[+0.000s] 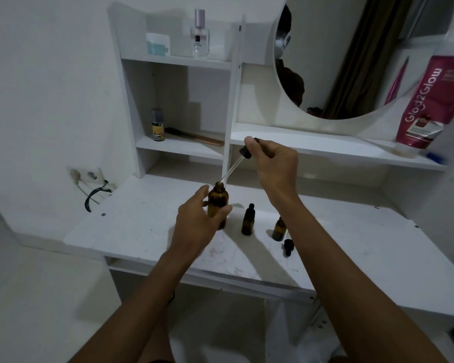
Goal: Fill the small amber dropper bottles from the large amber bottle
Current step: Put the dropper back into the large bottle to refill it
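Two hands, left hand [194, 224] gripping large amber bottle [217, 205], right hand [274, 159] holding dropper [237, 163] above

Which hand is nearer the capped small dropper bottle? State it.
Left. The left hand grips the large amber bottle just beside the capped small dropper bottle. The right hand is raised above it, holding the dropper at the large bottle's mouth.

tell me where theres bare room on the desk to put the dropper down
The desk top is bare left of the large amber bottle, out to its left edge. The far right past the right forearm also looks free. It is crowded around the capped small bottle, the open small bottle and the loose dropper cap.
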